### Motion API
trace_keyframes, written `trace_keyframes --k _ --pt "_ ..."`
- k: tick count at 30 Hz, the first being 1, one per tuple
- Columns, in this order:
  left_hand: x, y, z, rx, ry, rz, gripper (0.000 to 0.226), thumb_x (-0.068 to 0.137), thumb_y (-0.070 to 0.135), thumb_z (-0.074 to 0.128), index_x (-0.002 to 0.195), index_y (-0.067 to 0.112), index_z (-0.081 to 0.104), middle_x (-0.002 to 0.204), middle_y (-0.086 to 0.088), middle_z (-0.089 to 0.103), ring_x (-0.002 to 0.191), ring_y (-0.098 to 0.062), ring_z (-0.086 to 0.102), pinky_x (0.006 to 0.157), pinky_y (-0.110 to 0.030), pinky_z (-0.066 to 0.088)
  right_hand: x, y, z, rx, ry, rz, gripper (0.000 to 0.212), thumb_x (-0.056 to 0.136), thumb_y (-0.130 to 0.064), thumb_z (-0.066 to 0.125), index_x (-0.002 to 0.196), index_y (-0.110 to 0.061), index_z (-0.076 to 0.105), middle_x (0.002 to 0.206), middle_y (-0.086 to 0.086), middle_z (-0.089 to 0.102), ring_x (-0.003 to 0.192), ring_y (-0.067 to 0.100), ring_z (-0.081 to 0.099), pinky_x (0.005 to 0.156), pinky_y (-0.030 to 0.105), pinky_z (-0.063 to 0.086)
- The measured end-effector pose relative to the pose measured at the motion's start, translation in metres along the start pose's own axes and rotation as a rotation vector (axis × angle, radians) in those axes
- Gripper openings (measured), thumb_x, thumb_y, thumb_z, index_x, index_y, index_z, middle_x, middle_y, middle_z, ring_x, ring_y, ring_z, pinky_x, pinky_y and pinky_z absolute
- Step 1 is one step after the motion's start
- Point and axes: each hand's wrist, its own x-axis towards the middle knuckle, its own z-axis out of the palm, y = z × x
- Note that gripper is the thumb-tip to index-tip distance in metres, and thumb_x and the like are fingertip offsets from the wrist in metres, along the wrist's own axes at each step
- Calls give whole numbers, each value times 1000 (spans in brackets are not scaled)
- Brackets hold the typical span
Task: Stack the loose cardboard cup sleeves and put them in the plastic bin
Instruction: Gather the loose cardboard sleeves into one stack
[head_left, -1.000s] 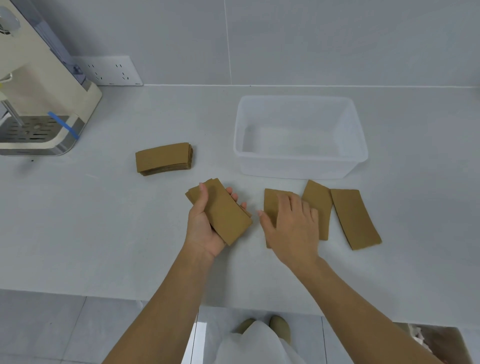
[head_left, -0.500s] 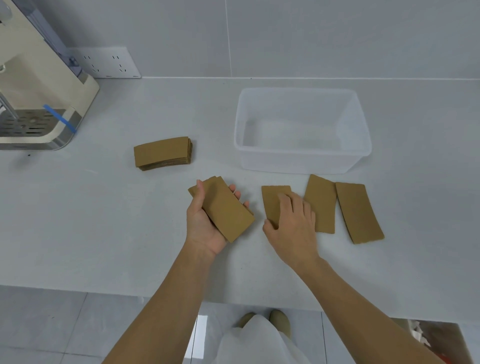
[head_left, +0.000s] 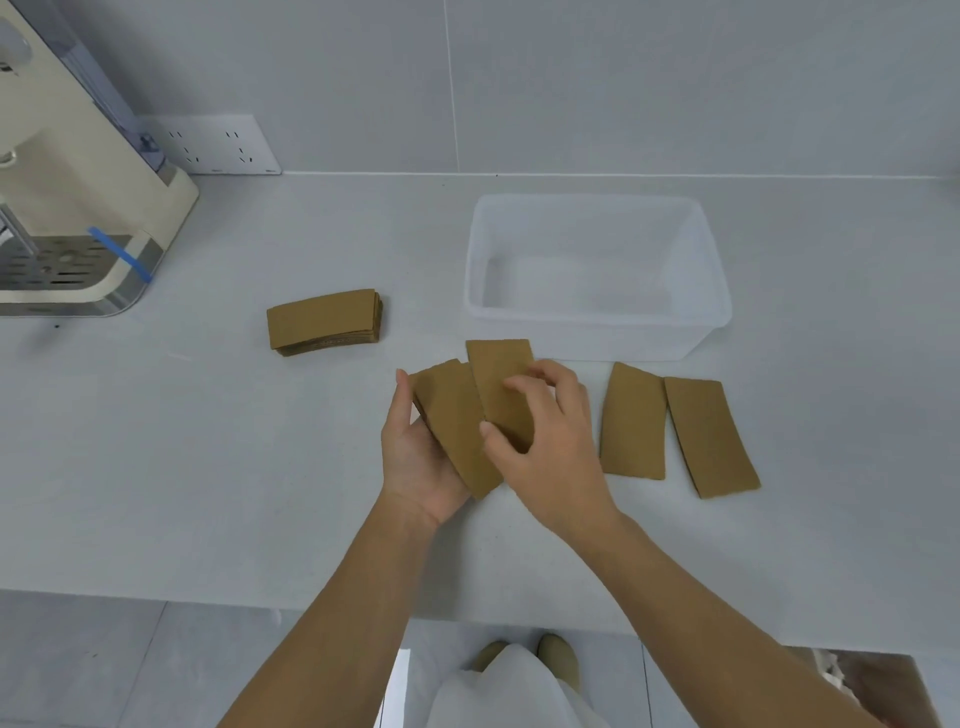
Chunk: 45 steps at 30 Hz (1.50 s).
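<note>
Holding a small stack of sleeves (head_left: 454, 423) in your left hand (head_left: 415, 457), thumb along its far-left edge, you pinch a single sleeve (head_left: 501, 387) in your right hand (head_left: 550, 441) and lay it, skewed, over that stack. Just right of your right hand, two loose sleeves (head_left: 632, 421) (head_left: 709, 436) lie flat on the counter (head_left: 208, 441). Beyond the grip stands the plastic bin (head_left: 696, 332); far left of it sits a finished stack (head_left: 324, 322)

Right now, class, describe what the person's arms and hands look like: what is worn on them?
Both forearms are bare, with no sleeves in view. The left hand and right hand wear no gloves, rings, watch or bracelets. The fingers are uncovered.
</note>
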Motion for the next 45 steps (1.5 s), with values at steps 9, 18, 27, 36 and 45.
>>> trace_keyframes --k 9,18,27,36,45 --pt "-7 -2 11 104 -28 46 69 75 65 45 110 8 64 99 -10 70 92 -25 67 88 -38 50 -8 -10 13 -120 -57 -87 40 76 -28 58 108 -4 57 127 17 47 114 31 46 96 43 43" --pt "-5 -9 14 132 -50 45 38 84 34 53 112 10 64 101 -5 70 92 -21 67 83 -33 55 -13 -3 14 -219 -53 -113 44 75 -37 44 102 -6 59 124 17 53 112 30 51 94 40 41" --pt "0 -19 21 206 -16 -10 28 92 26 50 105 6 65 92 -7 71 81 -20 70 68 -31 59 -12 17 -5 -155 60 -100 43 82 -43 46 105 -9 61 121 12 55 109 22 52 92 29 31" --pt "9 -37 24 75 99 3 25 86 28 61 101 8 66 90 -7 69 83 -21 65 84 -45 53 -6 61 -28 -477 172 172 48 85 -40 41 97 3 58 97 22 64 80 36 62 68 40 51" --pt "8 -43 27 30 152 -15 34 84 32 61 109 9 64 90 -11 70 82 -25 65 74 -43 56 -17 80 -29 -721 55 286 52 66 -42 75 90 1 60 95 23 65 73 38 62 62 41 52"
